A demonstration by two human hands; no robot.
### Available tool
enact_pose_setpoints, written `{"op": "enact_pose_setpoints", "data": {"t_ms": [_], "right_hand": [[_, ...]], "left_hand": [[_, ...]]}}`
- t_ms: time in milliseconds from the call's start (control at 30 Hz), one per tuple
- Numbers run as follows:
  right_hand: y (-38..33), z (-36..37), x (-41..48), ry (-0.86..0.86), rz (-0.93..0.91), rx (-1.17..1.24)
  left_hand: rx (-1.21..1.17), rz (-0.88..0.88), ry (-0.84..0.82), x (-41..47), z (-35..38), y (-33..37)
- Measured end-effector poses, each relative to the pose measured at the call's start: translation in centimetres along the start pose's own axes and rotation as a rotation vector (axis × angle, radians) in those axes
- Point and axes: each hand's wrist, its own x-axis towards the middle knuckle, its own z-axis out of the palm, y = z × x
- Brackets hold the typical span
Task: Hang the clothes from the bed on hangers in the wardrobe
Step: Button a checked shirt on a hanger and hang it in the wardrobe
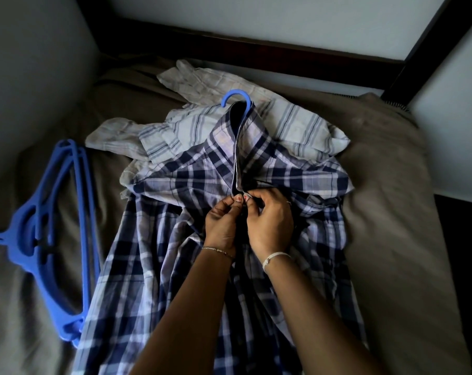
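Plaid shirt (153, 266) placket pinched by left hand (220, 226) and right hand (270, 223)

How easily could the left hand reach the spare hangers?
Probably yes, once freed: the hangers lie in the open on the bed at its side, but the left hand is pinching the shirt front.

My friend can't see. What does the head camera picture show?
The left hand and right hand pinch the front of a navy-and-white checked shirt just below its collar. The shirt lies on a brown bed sheet with a blue plastic hanger inside it. Pale striped shirts lie behind; spare blue hangers lie left.
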Motion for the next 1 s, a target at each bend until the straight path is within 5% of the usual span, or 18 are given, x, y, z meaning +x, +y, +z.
{"op": "enact_pose_setpoints", "data": {"t_ms": [500, 800, 1000], "right_hand": [[-0.6, -0.2, -0.9, 0.000, 0.031, -0.031], [-0.1, 0.1, -0.6, -0.036, 0.050, 0.182], [0.8, 0.5, 0.4, -0.050, 0.256, 0.305]], "left_hand": [[-0.032, -0.021, -0.072, 0.3, -0.7, 0.1], [-0.011, -0.039, -0.048, 0.2, -0.7, 0.1], [0.029, -0.012, 0.011, 0.3, -0.7, -0.5]]}}
